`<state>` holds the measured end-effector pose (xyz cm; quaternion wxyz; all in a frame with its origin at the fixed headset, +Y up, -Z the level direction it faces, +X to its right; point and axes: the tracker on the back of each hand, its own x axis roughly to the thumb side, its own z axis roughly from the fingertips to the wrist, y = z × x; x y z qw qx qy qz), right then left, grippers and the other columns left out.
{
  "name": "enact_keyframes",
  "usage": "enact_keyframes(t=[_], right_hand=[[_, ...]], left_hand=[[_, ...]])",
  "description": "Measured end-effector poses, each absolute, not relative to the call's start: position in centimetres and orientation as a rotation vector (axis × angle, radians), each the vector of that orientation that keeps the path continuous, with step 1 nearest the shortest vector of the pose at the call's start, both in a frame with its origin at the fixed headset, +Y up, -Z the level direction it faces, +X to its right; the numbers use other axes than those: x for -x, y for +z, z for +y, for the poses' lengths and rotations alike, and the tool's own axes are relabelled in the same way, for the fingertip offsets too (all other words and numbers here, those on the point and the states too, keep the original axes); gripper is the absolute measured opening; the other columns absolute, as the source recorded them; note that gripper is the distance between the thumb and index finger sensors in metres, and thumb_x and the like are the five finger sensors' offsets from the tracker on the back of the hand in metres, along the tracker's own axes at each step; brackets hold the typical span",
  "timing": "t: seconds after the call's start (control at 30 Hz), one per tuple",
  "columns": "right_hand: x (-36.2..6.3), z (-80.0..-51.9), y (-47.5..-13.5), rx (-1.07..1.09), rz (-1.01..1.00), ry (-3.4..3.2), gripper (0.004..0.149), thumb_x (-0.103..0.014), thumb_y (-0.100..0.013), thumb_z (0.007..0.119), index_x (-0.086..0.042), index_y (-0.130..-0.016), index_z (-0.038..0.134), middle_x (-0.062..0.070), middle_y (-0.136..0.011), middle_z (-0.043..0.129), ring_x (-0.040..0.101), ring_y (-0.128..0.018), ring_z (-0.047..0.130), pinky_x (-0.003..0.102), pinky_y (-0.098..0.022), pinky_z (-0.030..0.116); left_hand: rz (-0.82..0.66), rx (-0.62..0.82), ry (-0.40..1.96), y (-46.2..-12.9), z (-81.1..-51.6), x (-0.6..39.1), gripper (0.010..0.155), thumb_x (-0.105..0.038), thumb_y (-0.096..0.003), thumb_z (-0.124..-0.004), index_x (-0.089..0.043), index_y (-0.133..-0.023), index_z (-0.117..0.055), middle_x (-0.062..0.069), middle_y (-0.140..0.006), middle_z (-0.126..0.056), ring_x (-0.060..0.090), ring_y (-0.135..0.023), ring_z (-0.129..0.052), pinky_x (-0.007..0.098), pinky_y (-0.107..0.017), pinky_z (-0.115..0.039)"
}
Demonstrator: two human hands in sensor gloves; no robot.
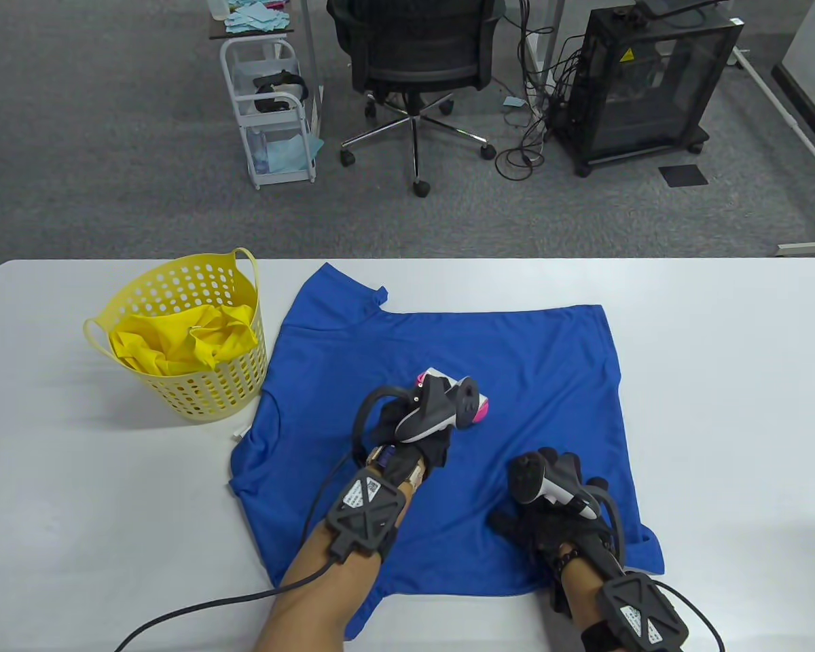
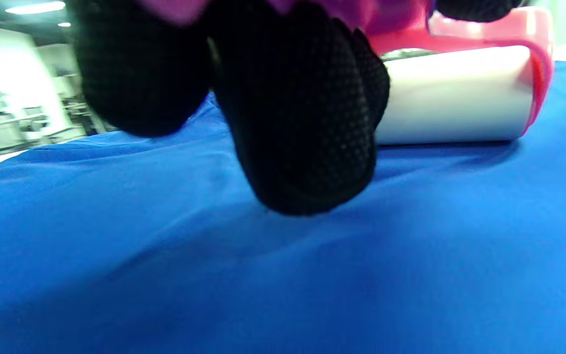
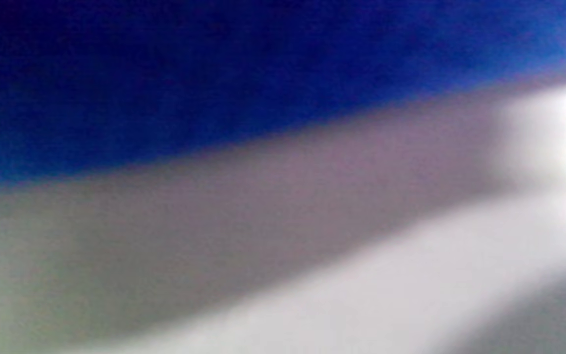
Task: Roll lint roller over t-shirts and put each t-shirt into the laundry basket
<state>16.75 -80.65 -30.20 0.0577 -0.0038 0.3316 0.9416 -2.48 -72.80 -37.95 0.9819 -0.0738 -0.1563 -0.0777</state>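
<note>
The left hand [image 1: 421,435] is gripping the lint roller [image 2: 452,96], its fingers [image 2: 307,113] curling round the pink handle. In the left wrist view the white roll is lying on its side on the blue shirt [image 1: 448,407], touching the cloth just beyond the fingertips. In the table view only bits of the roller are showing, white and pink, poking out from under the tracker on the back of that hand.

The right hand [image 1: 550,516] is lying to the right of the left hand and nearer the person, well apart from it. It is resting palm down on the shirt with fingers spread flat, holding nothing. The right wrist view is giving only a blur of blue cloth and pale table.

The shirt is lying spread out under both hands on the table [image 1: 720,380], its collar pointing away to the far left of the left hand. The basket [image 1: 190,339] is standing further left of the left hand, just beside the shirt's edge. A yellow shirt [image 1: 176,343] is sitting crumpled inside it.
</note>
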Motion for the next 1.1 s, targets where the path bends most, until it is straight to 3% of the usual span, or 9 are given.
enact_keyframes(t=[0.17,0.37,0.57,0.8,1.1], right_hand=[[-16.7,-80.7,-30.2,0.013,1.006,2.856,0.089,-0.073,-0.033,0.041,-0.03,-0.083,-0.019,0.016,-0.091,-0.03,0.047,-0.083,-0.024,0.077,-0.057,-0.001],[-16.7,-80.7,-30.2,0.016,0.999,2.867,0.089,-0.073,-0.033,0.04,-0.03,-0.083,-0.019,0.016,-0.091,-0.03,0.047,-0.084,-0.024,0.077,-0.058,0.0],[-16.7,-80.7,-30.1,0.017,0.992,2.874,0.089,-0.073,-0.032,0.04,-0.03,-0.083,-0.019,0.016,-0.092,-0.03,0.047,-0.084,-0.024,0.077,-0.058,0.0],[-16.7,-80.7,-30.1,0.017,0.993,2.874,0.089,-0.073,-0.032,0.04,-0.03,-0.083,-0.019,0.016,-0.092,-0.03,0.047,-0.084,-0.024,0.077,-0.058,0.0],[-16.7,-80.7,-30.1,0.016,0.995,2.874,0.089,-0.073,-0.032,0.04,-0.03,-0.083,-0.019,0.016,-0.092,-0.03,0.047,-0.084,-0.024,0.077,-0.058,0.0]], left_hand=[[-0.423,0.193,-0.17,-32.0,-72.4,7.7,0.059,-0.053,-0.049,-0.061,-0.022,-0.099,-0.058,-0.001,-0.066,-0.1,0.008,-0.03,-0.113,0.033,-0.021,-0.094],[-0.435,0.28,-0.14,-25.9,-72.0,14.1,0.059,-0.053,-0.0495,-0.062,-0.021,-0.1,-0.058,0.0,-0.065,-0.1,0.008,-0.029,-0.113,0.033,-0.02,-0.093],[-0.435,0.278,-0.162,-22.9,-71.9,16.6,0.06,-0.053,-0.0496,-0.063,-0.022,-0.1,-0.059,-0.001,-0.065,-0.101,0.008,-0.028,-0.114,0.032,-0.02,-0.094],[-0.438,0.242,-0.163,-25.8,-72.1,13.8,0.06,-0.053,-0.0495,-0.063,-0.022,-0.1,-0.059,-0.001,-0.064,-0.101,0.008,-0.028,-0.113,0.032,-0.02,-0.094],[-0.377,0.239,-0.138,-34.2,-72.2,5.6,0.059,-0.053,-0.0496,-0.062,-0.022,-0.1,-0.058,-0.001,-0.065,-0.1,0.008,-0.029,-0.113,0.033,-0.021,-0.093]])
